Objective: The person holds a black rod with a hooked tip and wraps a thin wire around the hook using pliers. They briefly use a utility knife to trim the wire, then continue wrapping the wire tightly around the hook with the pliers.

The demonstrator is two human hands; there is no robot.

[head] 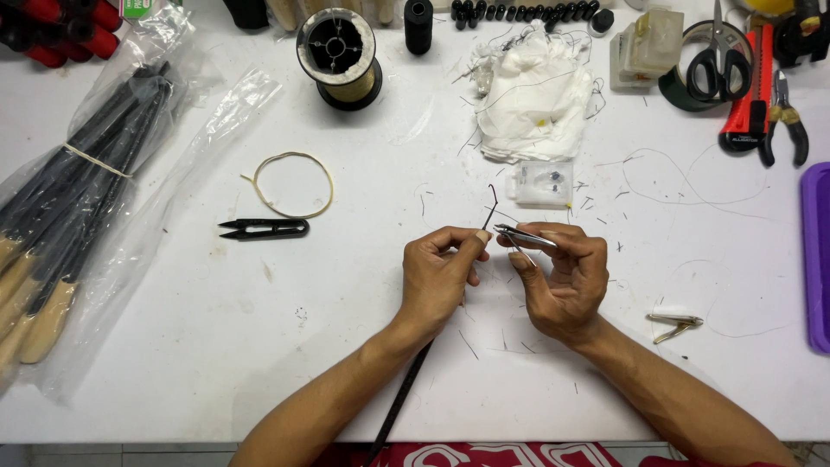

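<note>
Two hands are occupied over the surface (259, 346): the left hand (441, 272) has its fingers closed on a thin black rod (406, 389) with a hooked tip, the right hand (562, 277) pinches tweezers (525, 236) at that tip. The work appears midway, judging by scattered thread clippings. A small clear box (543, 183) holds tiny dark parts; a plastic bag (78, 207) holds more rods.

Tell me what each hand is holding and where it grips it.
The left hand pinches a thin black rod near its hooked top end. The right hand holds metal tweezers around their middle.
</note>
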